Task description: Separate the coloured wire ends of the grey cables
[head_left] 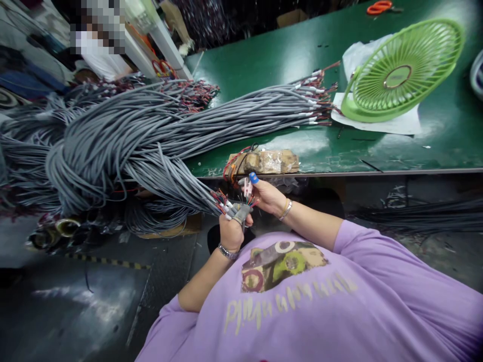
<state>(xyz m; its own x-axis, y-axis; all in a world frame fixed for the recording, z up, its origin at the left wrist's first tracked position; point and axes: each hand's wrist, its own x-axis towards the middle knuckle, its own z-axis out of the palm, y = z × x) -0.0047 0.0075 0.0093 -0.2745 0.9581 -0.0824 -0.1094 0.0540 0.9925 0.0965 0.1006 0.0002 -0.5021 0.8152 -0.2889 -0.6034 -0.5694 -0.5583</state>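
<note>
My left hand (231, 230), with a metal watch at the wrist, is closed around the stripped end of a grey cable (240, 213) in front of the bench edge. Just right of it, my right hand (266, 195) wears a blue fingertip cover (254, 177) and pinches at the thin coloured wires, beside a small pinkish-white piece (248, 187). Which of these its fingers grip is too small to tell. Many grey cables (169, 176) with red and dark wire ends hang over the edge, close to my left hand.
On the green bench (264, 65) lie a large cable bundle (241, 110), a taped wooden block (271, 161) with wires, a green fan (400, 75) and orange-handled scissors (379, 7). A person in white (101, 55) is at the upper left.
</note>
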